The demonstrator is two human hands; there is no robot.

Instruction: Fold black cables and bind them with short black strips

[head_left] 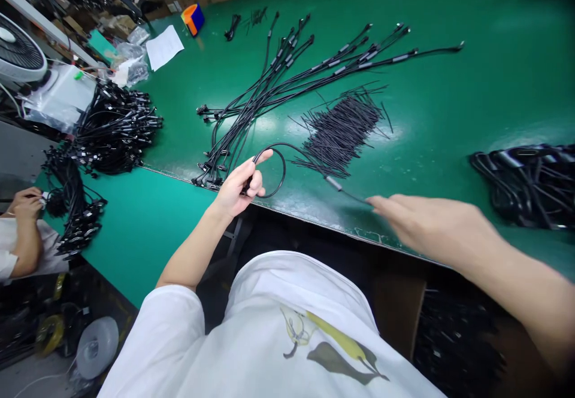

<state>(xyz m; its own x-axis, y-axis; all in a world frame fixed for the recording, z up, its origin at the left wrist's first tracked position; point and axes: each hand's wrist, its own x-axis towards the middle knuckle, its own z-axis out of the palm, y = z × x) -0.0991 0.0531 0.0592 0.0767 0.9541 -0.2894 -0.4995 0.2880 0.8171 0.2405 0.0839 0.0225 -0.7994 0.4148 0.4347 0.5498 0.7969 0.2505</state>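
Note:
My left hand (240,187) is closed round one end of a thin black cable (282,164), which curls into a loop beside the hand and runs right along the green table (449,105). My right hand (422,221) is blurred by motion; its fingertips pinch the cable's far end near the table's front edge. Just beyond the loop lies a heap of short black ties (341,128). A fan of laid-out black cables (287,75) spreads across the middle of the table.
A bundle of black cables (530,182) lies at the right edge. More cable heaps (112,128) sit at the left. Another person's hands (24,203) work at far left. A sheet of paper (164,46), a tape roll (193,18), a fan (18,51) and cardboard boxes stand behind.

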